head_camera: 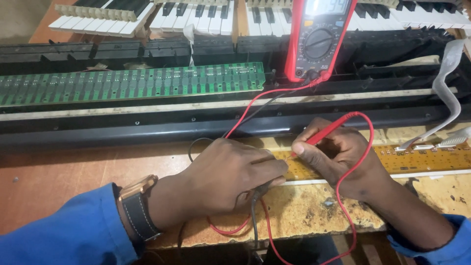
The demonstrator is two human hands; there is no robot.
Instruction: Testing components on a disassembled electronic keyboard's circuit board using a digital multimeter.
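Note:
My right hand [338, 154] pinches a red test probe [327, 131] and presses its tip onto a long yellow circuit board [422, 158] lying on the worn wooden bench. My left hand [228, 176], with a watch on its wrist, is closed over the black probe lead [255, 206] and rests on the same board just left of the red probe. Red and black wires [260, 100] run from both hands up to a red-cased multimeter [319, 39] propped at the back, its display lit.
A long green circuit board [132, 83] lies in an opened black keyboard chassis [147, 125] behind the bench. Loose white and black key sets [196, 17] lie at the far top. A white ribbon cable [449, 93] hangs at the right.

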